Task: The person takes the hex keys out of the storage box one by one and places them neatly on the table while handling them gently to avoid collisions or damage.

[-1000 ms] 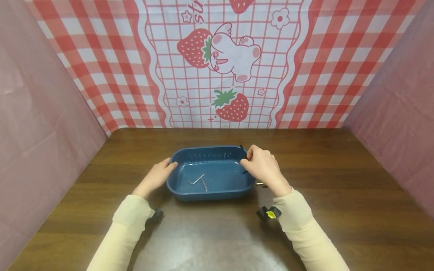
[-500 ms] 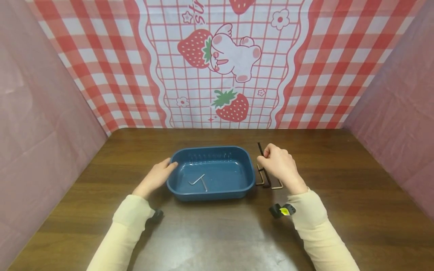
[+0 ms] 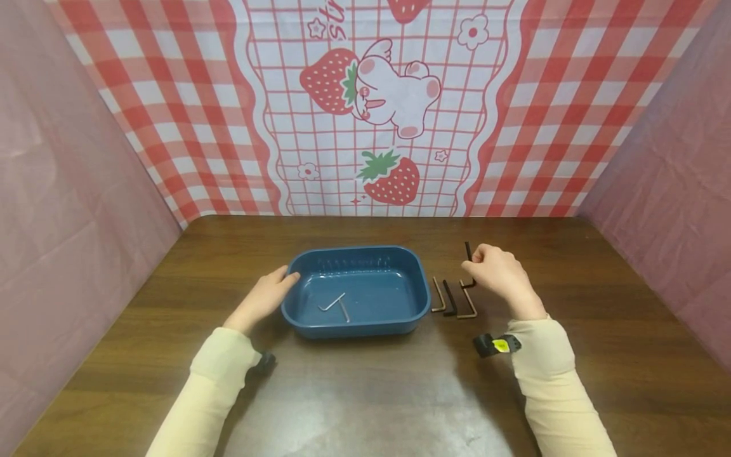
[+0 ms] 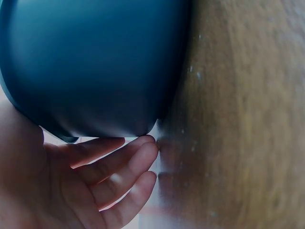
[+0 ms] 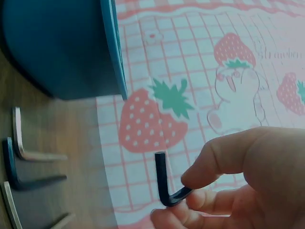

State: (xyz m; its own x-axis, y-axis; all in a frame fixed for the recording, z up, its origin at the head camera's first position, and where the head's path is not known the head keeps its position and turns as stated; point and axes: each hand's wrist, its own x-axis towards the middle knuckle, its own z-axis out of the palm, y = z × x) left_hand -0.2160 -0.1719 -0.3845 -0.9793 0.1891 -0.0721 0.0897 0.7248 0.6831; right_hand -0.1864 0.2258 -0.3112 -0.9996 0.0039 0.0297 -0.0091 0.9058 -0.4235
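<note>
Right hand [image 3: 499,274] is pinching a black hex key [image 3: 468,254] just above the three keys [image 3: 451,299] lying right of the blue tray [image 3: 354,327] — best lowering it flat, parallel — left hand [image 3: 264,298] is resting relaxed against the tray's left wall.

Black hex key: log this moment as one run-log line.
right hand: pinches black hex key, lifted | left hand: rests on blue tray | in tray: two silver keys | table: three keys

The backdrop [image 3: 377,108] bears cut-off pink lettering at its top edge, about "str". In the right wrist view it looks like "Strawberry", blurred.
</note>
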